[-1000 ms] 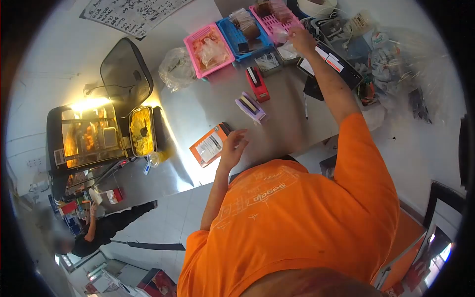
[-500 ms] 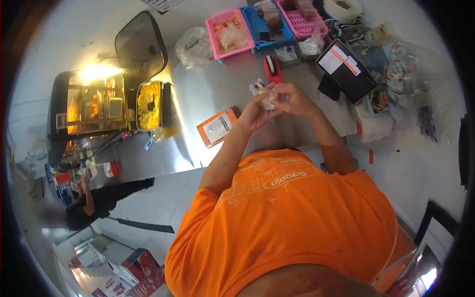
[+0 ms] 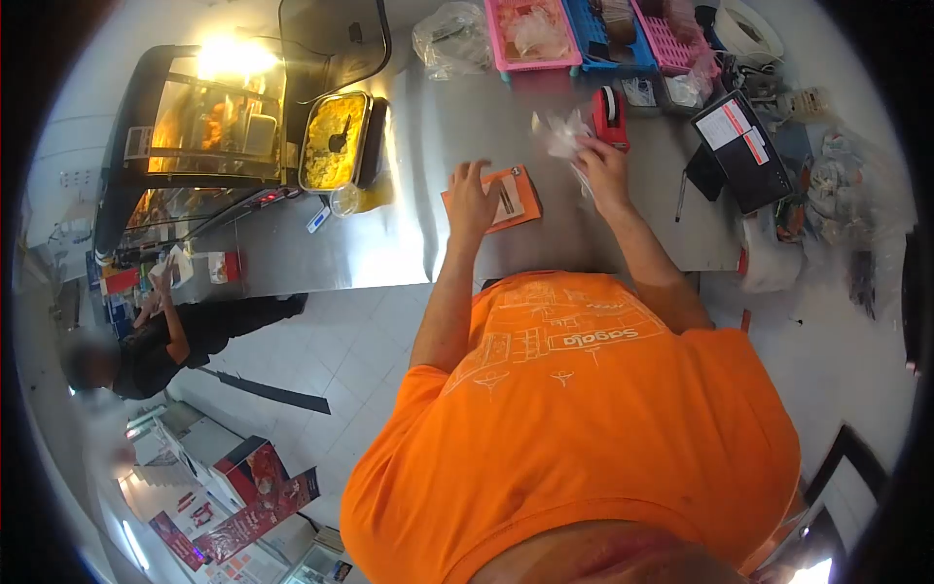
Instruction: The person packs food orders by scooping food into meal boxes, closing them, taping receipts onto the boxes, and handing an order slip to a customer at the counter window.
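Observation:
My left hand point(image 3: 472, 202) is at the left side of an orange paper packet with a white printed label point(image 3: 514, 200), which lies on the steel counter. Its fingers are spread, partly over the packet; whether they touch it I cannot tell. My right hand point(image 3: 607, 175) is closed on a small clear plastic bag point(image 3: 560, 134), held above the counter and blurred; its contents cannot be made out. Just beyond that hand stands a red tape dispenser point(image 3: 610, 122).
A glass tray of yellow food point(image 3: 331, 146) sits left, beside a lit display warmer point(image 3: 209, 122). Pink point(image 3: 533, 64) and blue point(image 3: 632, 68) baskets line the back. A black tablet point(image 3: 744, 151) stands right. Another person point(image 3: 146, 350) works at far left.
My hands were together around the small plastic bag and have come apart. The left went to the orange packet; the right keeps the bag. The view has shifted too.

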A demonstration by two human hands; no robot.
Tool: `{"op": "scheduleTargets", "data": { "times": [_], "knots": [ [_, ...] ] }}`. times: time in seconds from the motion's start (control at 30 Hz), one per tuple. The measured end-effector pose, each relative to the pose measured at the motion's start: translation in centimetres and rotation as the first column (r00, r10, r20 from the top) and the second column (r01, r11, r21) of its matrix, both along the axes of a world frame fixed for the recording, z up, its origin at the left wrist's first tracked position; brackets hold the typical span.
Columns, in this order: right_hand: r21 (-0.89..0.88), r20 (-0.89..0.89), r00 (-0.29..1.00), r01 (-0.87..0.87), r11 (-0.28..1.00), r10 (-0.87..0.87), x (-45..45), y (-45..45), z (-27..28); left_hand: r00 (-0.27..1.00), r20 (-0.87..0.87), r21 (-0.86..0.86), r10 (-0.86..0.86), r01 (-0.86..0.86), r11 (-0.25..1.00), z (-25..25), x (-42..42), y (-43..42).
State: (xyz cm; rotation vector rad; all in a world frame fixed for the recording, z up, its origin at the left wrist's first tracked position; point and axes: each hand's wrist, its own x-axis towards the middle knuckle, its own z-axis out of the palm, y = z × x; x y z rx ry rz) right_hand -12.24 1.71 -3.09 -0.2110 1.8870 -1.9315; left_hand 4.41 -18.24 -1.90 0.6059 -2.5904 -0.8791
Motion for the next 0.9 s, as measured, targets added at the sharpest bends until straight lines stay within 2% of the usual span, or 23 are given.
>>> {"op": "scheduleTargets", "data": {
  "times": [0.07, 0.17, 0.27, 0.3, 0.37, 0.4, 0.43, 0.5, 0.6, 0.63, 0.67, 0.7, 0.73, 0.77, 0.83, 0.87, 0.9],
  "knots": [
    [0.125, -0.362, 0.931, -0.001, 0.992, 0.046, 0.8, -3.9, 0.6, 0.971, 0.236, -0.222, -0.045, 0.098, 0.97, -3.2, 2.2, -2.6],
    [0.154, -0.588, 0.783, -0.14, 0.978, 0.205, 3.1, -9.3, 0.2, 0.946, 0.323, 0.109, -0.026, -0.009, 0.994, 0.1, 2.1, -2.6],
    [0.366, -0.645, 0.575, -0.346, 0.864, 0.503, 4.7, -11.4, 1.3, 0.892, 0.406, 0.08, -0.2, 0.184, 0.98, -0.4, 1.8, -4.3],
    [0.527, -0.55, 0.533, -0.375, 0.762, 0.643, 5.2, -12.0, 1.8, 0.916, 0.35, 0.091, -0.195, 0.174, 0.981, 0.2, 2.2, -4.1],
    [0.779, -0.282, 0.456, -0.405, 0.479, 0.844, 6.1, -12.9, 2.6, 0.968, 0.026, -0.095, -0.251, 0.252, 0.963, -0.4, 2.8, -4.4],
    [0.857, -0.116, 0.424, -0.414, 0.307, 0.898, 6.4, -13.1, 2.7, 0.946, -0.136, -0.186, -0.294, 0.267, 0.946, -1.1, 3.1, -4.6],
    [0.904, -0.256, 0.342, -0.246, 0.349, 0.904, 6.5, -13.3, 0.6, 0.929, -0.212, -0.069, -0.302, 0.294, 0.953, -1.8, 3.5, -4.5],
    [0.814, -0.122, 0.532, -0.429, 0.391, 0.838, 6.0, -13.5, -0.4, 0.886, -0.357, 0.166, -0.296, 0.372, 0.913, -3.2, 3.3, -4.5],
    [0.646, 0.092, 0.701, -0.582, 0.493, 0.707, 3.9, -14.2, -3.8, 0.816, -0.338, -0.07, -0.469, 0.475, 0.877, -4.8, 4.0, -4.8],
    [0.583, 0.164, 0.731, -0.613, 0.532, 0.662, 4.0, -14.2, -4.8, 0.835, -0.298, 0.023, -0.462, 0.49, 0.871, -4.4, 4.1, -4.6],
    [0.596, 0.135, 0.763, -0.573, 0.563, 0.633, 5.0, -13.7, -3.1, 0.853, -0.251, 0.113, -0.458, 0.495, 0.861, -3.4, 4.1, -4.4],
    [0.607, 0.1, 0.791, -0.529, 0.593, 0.603, 6.1, -13.0, 0.8, 0.867, -0.199, 0.194, -0.456, 0.491, 0.849, -2.6, 4.2, -4.5],
    [0.62, 0.058, 0.817, -0.48, 0.621, 0.574, 6.7, -12.5, 3.2, 0.862, -0.197, 0.205, -0.467, 0.502, 0.84, -1.9, 4.3, -4.5],
    [0.59, -0.154, 0.871, -0.298, 0.75, 0.467, 7.3, -12.0, 2.5, 0.858, -0.197, 0.215, -0.475, 0.51, 0.833, -1.3, 4.3, -4.4],
    [0.413, -0.534, 0.825, 0.063, 0.908, 0.186, 8.3, -10.5, -0.2, 0.856, -0.139, 0.179, -0.498, 0.517, 0.837, -2.3, 3.7, -4.7],
    [0.299, -0.539, 0.84, 0.122, 0.946, 0.061, 9.0, -9.3, -0.9, 0.855, -0.075, 0.132, -0.513, 0.518, 0.845, -5.0, 3.0, -5.3],
    [0.18, -0.527, 0.847, 0.184, 0.966, -0.063, 9.9, -7.9, -1.5, 0.854, -0.008, 0.082, -0.521, 0.519, 0.851, -5.1, 2.5, -5.5]
  ]
}}
